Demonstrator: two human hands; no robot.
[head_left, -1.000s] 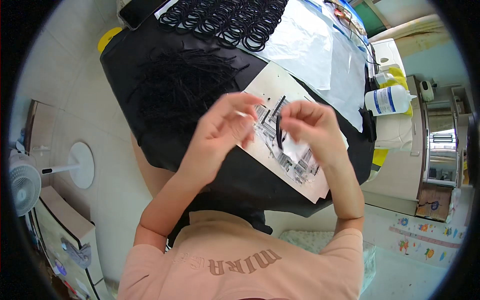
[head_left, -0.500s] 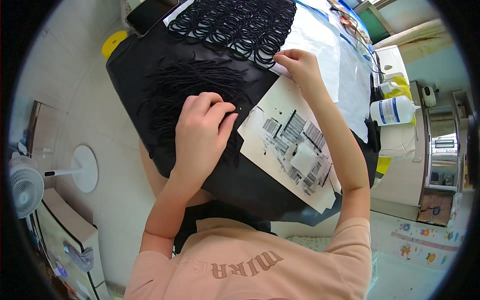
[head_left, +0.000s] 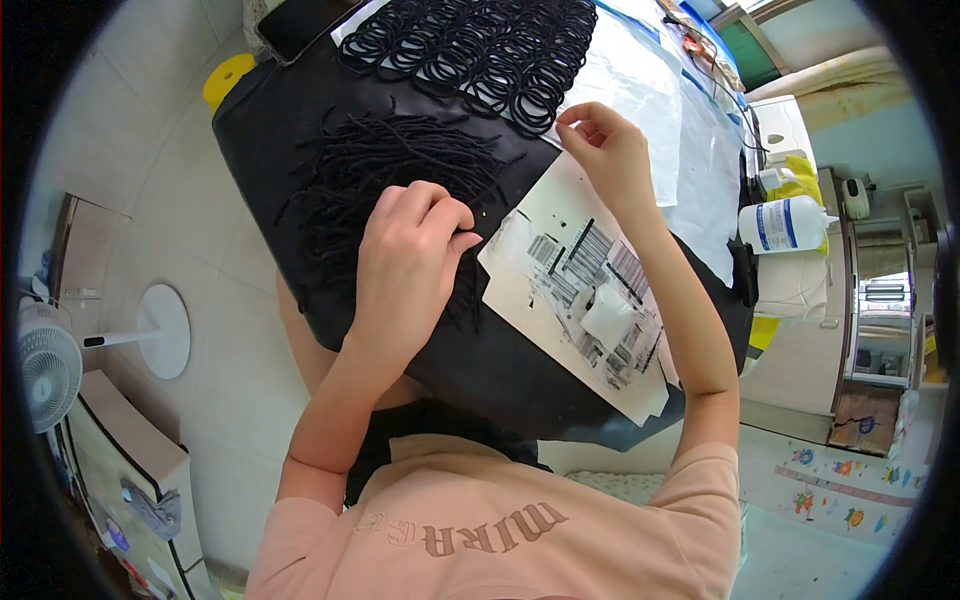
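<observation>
Many short black cords (head_left: pixel 410 150) lie in a loose heap on the black-covered table. Over the heap's near right side is my left hand (head_left: pixel 412 255), its fingers curled and thumb close to the forefinger; whatever they pinch is hidden. Overlapping black cord rings (head_left: pixel 465 45) lie in rows on a white sheet at the far edge. Just right of the nearest ring, my right hand (head_left: pixel 608 148) hovers with bent fingers and thumb and forefinger tips slightly apart, nothing visible between them. Below it lies a pale card (head_left: pixel 530 270) with smeared black stripes and a whitish square block (head_left: pixel 607 316).
A black phone-like device (head_left: pixel 300 25) and a yellow round object (head_left: pixel 228 80) are at the far left. White plastic sheeting (head_left: pixel 640 110) covers the right side, where a white bottle (head_left: pixel 785 224) shows. A fan (head_left: pixel 50 365) stands at the left.
My right hand has come away from the nearest ring, moving slightly right and nearer to me. My left hand has barely moved, its thumb now closer to the forefinger.
</observation>
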